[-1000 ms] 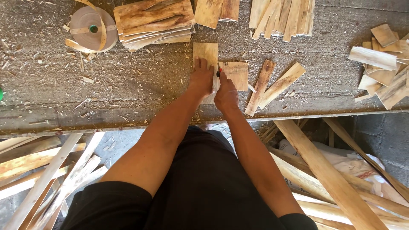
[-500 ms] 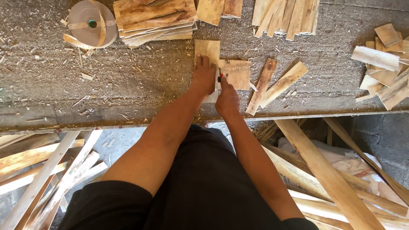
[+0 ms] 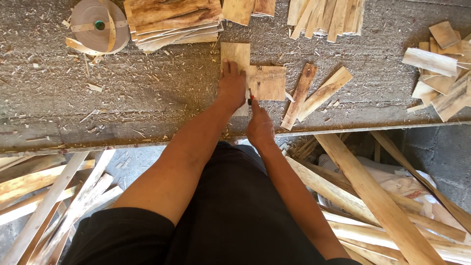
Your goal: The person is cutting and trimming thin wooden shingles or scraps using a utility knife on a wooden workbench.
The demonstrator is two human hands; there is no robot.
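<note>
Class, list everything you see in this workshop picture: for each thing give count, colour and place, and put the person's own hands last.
Workbench: one, grey, sawdust-strewn, across the top.
Veneer sheets: two, tan, bench centre, under the hands.
Veneer stack: one, brown, top centre-left.
Tape roll: one, beige, top left.
Loose strips: two, tan, right of the sheets.
Strip pile: one, pale, top right.
Offcuts: one heap, pale, far right.
Planks: several, tan, floor right.
Left hand: flat on a sheet.
Right hand: gripping a small red-tipped tool.
</note>
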